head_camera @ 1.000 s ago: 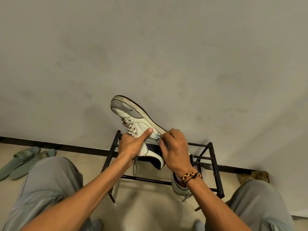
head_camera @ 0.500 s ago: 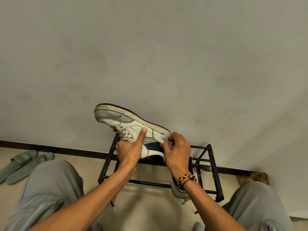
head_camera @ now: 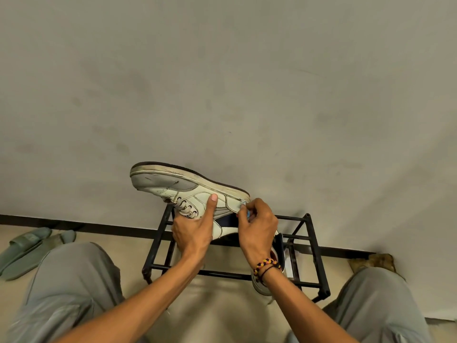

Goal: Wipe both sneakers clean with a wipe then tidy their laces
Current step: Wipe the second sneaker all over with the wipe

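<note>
the left hand (head_camera: pixel 193 231) grips a white sneaker (head_camera: pixel 188 191) from below, fingers curled under the laced side and the thumb laid flat up its side panel, holding it in the air in front of the pale wall (head_camera: pixel 222 82). the shoe is turned so its dark-edged sole faces up and away, with the grey toe cap pointing to the left and the navy heel section toward the right; its laces (head_camera: pixel 184 209) show as pale loops just left of the thumb. the right hand (head_camera: pixel 259 226) pinches a small light-blue wipe (head_camera: pixel 243 206) between thumb and fingertips and presses it against the sneaker's heel end, close under the sole edge. a braided bracelet (head_camera: pixel 267 264) sits on that wrist. beneath the hands stands a black metal shoe rack (head_camera: pixel 314 243) on the beige floor (head_camera: pixel 217 305), and a second sneaker (head_camera: pixel 263 285) rests on the rack, mostly hidden behind the right forearm, so only its pale toe and part of its side can be made out. the person's knees in grey trousers (head_camera: pixel 69 280) frame the bottom of the view. a pair of green slippers (head_camera: pixel 27 248) lies on the floor at the far left, beside the dark skirting along the wall.
</note>
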